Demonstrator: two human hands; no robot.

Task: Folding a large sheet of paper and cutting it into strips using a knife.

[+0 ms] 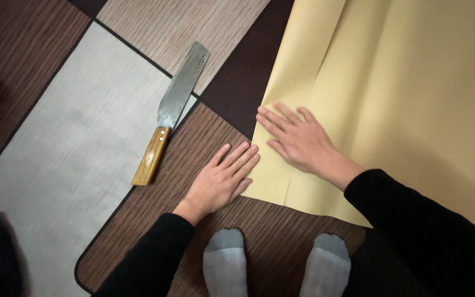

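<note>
The right hand (298, 142) is pressing flat and open on the big yellow folded paper sheet (391, 104), keeping it still. The left hand (224, 179), flat and open too, is resting at its edge. A wooden-handled flat steel knife (172, 110) is lying nearby.

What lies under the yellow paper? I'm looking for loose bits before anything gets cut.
Only the patterned rug shows around the yellow paper. The right hand presses on top; whatever the sheet covers is hidden.

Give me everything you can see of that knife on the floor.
The knife has a broad, flat, blunt-ended metal blade, dull and worn, and a tan wooden handle with two rivets. It lies flat and diagonal on the patterned mat, handle toward the person, blade pointing away. Nothing touches it; the left hand rests nearest.
</note>
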